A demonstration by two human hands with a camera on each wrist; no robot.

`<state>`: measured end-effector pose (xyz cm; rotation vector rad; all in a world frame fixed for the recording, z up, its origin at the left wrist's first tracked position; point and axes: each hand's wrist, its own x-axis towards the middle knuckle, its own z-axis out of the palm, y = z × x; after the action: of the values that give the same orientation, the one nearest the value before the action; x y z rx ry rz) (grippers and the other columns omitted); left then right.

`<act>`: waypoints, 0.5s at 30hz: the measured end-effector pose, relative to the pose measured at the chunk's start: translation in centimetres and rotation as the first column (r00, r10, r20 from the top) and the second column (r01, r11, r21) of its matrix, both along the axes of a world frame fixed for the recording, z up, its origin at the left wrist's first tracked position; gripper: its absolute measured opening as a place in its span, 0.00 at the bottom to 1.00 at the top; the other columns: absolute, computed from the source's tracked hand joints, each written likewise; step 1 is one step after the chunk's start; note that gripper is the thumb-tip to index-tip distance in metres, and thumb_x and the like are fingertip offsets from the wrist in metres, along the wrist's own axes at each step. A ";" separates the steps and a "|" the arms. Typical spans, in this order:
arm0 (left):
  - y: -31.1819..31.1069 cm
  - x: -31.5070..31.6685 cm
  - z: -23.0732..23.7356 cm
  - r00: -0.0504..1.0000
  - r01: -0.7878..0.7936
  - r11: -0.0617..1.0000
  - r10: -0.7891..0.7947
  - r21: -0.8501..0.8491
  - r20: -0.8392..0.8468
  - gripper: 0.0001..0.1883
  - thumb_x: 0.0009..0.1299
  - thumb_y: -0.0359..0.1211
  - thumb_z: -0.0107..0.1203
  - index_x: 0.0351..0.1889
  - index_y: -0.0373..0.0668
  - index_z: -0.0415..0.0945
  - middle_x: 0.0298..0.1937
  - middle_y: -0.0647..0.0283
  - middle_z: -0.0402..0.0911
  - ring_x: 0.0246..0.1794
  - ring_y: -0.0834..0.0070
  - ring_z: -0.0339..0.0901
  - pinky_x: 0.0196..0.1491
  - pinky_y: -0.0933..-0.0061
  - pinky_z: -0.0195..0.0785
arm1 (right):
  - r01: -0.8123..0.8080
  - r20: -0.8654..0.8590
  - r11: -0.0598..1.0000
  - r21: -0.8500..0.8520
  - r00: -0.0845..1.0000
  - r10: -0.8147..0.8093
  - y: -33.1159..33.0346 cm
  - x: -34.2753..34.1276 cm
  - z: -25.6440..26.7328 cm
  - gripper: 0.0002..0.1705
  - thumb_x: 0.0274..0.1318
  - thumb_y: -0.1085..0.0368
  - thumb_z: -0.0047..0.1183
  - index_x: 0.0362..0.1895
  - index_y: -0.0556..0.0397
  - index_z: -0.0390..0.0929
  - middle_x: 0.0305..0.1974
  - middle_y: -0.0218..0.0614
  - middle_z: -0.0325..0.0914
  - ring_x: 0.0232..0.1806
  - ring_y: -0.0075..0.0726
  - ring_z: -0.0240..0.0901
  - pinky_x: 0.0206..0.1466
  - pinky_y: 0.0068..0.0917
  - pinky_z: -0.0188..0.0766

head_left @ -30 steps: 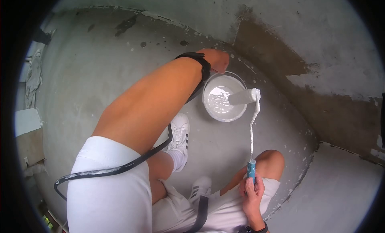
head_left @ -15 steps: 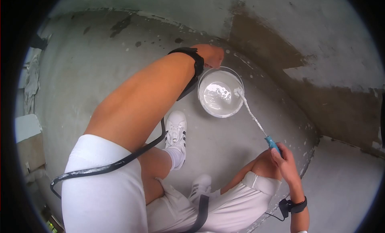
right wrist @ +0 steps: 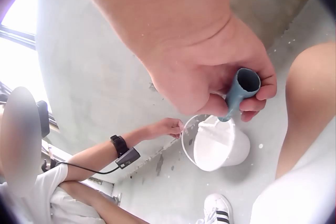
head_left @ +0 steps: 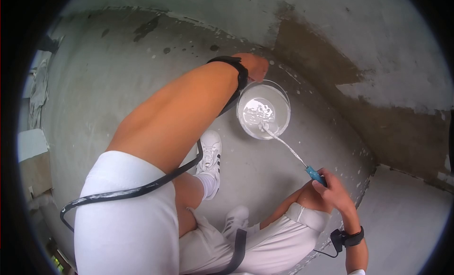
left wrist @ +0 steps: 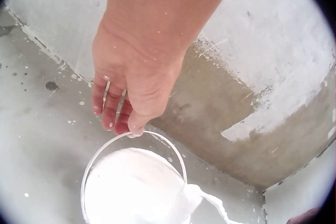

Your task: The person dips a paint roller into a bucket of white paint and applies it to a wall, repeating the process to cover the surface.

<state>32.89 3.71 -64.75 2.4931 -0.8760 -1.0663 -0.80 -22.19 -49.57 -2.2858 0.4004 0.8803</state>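
A white bucket (head_left: 282, 104) of white paint (head_left: 259, 109) stands on the floor. My left hand (head_left: 257, 67) is above its far rim, pinching the raised wire handle (left wrist: 178, 153) between thumb and fingers. Lower right in the head view, my right hand (head_left: 336, 192) grips the blue handle (head_left: 314, 174) of a paint roller. The handle's hollow end (right wrist: 249, 80) faces the right wrist camera. From it a paint-coated rod (head_left: 289, 148) runs over the near rim. The roller's head is inside the bucket, mostly hidden by paint.
A half-coated wall (head_left: 321, 52) with a bare brown patch rises at the right. The paint-spotted floor (head_left: 123, 71) spreads left of the bucket. My white shoe (head_left: 209, 157) is close by, and a black strap (head_left: 137, 192) crosses my left sleeve.
The roller's sleeve, earlier lifted beside the right rim, has gone down into the bucket. My right hand moved right and forward, and the rod now slants in over the near rim. My left hand stays at the handle.
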 end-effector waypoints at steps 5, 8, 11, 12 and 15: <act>0.1 -0.3 0.7 0.999 0.017 0.998 -0.015 0.056 -0.038 0.11 0.57 0.30 0.54 0.37 0.44 0.83 0.32 0.60 0.85 0.33 0.64 0.83 0.37 0.61 0.73 | 0.135 0.025 0.984 -0.114 0.991 -0.133 1.7 0.3 -0.8 0.22 0.63 0.52 0.56 0.36 0.64 0.78 0.21 0.40 0.69 0.26 0.38 0.64 0.35 0.36 0.66; 0.9 -0.8 1.6 0.998 -0.050 0.998 0.048 -0.037 -0.043 0.11 0.57 0.31 0.55 0.37 0.45 0.84 0.33 0.60 0.85 0.33 0.65 0.83 0.38 0.62 0.74 | 0.254 0.071 0.963 -0.095 0.966 -0.248 1.5 -0.6 -1.2 0.25 0.64 0.51 0.56 0.33 0.65 0.77 0.19 0.34 0.65 0.25 0.30 0.58 0.31 0.32 0.62; 0.9 -0.5 0.7 0.998 -0.049 0.998 0.047 -0.036 -0.041 0.11 0.58 0.32 0.56 0.37 0.45 0.84 0.33 0.61 0.85 0.34 0.66 0.83 0.39 0.63 0.75 | 0.333 0.109 0.943 -0.021 0.938 -0.329 1.1 -2.5 -0.9 0.24 0.65 0.51 0.56 0.34 0.65 0.77 0.20 0.28 0.62 0.26 0.23 0.55 0.28 0.28 0.56; 0.9 -0.4 0.7 0.999 -0.030 0.999 0.029 -0.025 -0.044 0.11 0.58 0.32 0.56 0.37 0.45 0.84 0.33 0.61 0.85 0.34 0.66 0.83 0.39 0.62 0.74 | 0.350 0.135 0.937 0.002 0.928 -0.347 1.0 -3.1 -0.7 0.23 0.66 0.51 0.55 0.35 0.64 0.77 0.21 0.26 0.62 0.26 0.21 0.54 0.28 0.27 0.55; 0.9 -0.1 0.6 0.999 0.007 1.000 -0.007 0.011 -0.052 0.10 0.57 0.32 0.56 0.35 0.44 0.84 0.32 0.61 0.84 0.32 0.66 0.82 0.36 0.61 0.73 | 0.408 0.213 0.908 0.096 0.883 -0.419 1.5 -4.1 0.3 0.21 0.67 0.53 0.54 0.37 0.63 0.77 0.22 0.21 0.60 0.27 0.19 0.52 0.27 0.25 0.51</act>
<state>32.79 4.66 -64.19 2.4612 -0.8668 -1.1362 -4.89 -20.71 -49.28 -2.1094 0.7210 0.4002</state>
